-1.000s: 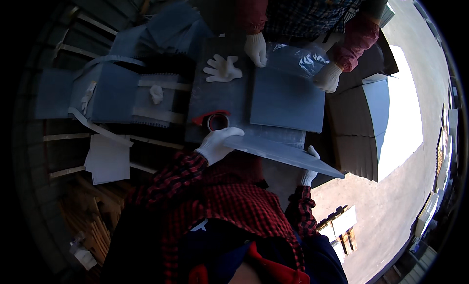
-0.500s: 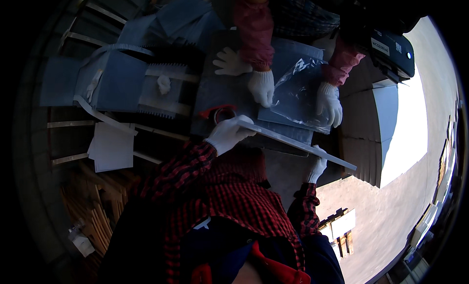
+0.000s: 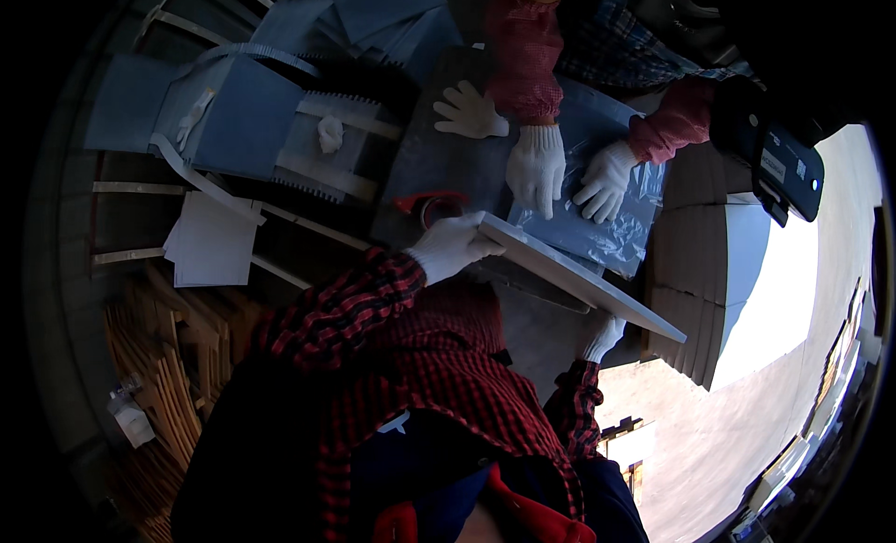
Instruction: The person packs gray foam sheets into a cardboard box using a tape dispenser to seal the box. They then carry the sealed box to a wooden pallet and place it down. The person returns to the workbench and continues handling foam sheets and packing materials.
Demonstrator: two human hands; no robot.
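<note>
A thin grey-white board (image 3: 588,280) stands tilted on edge between my gloved hands, in front of the work table. My left hand (image 3: 455,247) is closed on its upper left end. My right hand (image 3: 602,338) holds its lower edge near the right end; the board hides part of those fingers. Just beyond my left hand lies a red tape dispenser (image 3: 434,207) with a roll in it. Across from me, a co-worker's white-gloved hands (image 3: 537,169) press on a grey sheet covered with clear plastic film (image 3: 623,249).
A loose white glove (image 3: 469,111) lies on the dark table surface (image 3: 411,174). Grey panels (image 3: 247,113) and a strap are at the left, with white sheets (image 3: 215,239) nearer. Wooden boards (image 3: 182,375) stand lower left. Stacked cartons (image 3: 691,282) stand at right.
The board has tilted so more of its broad face shows. The co-worker's right-side hand has moved inward onto the film, which now lies flatter. The whole view has shifted slightly.
</note>
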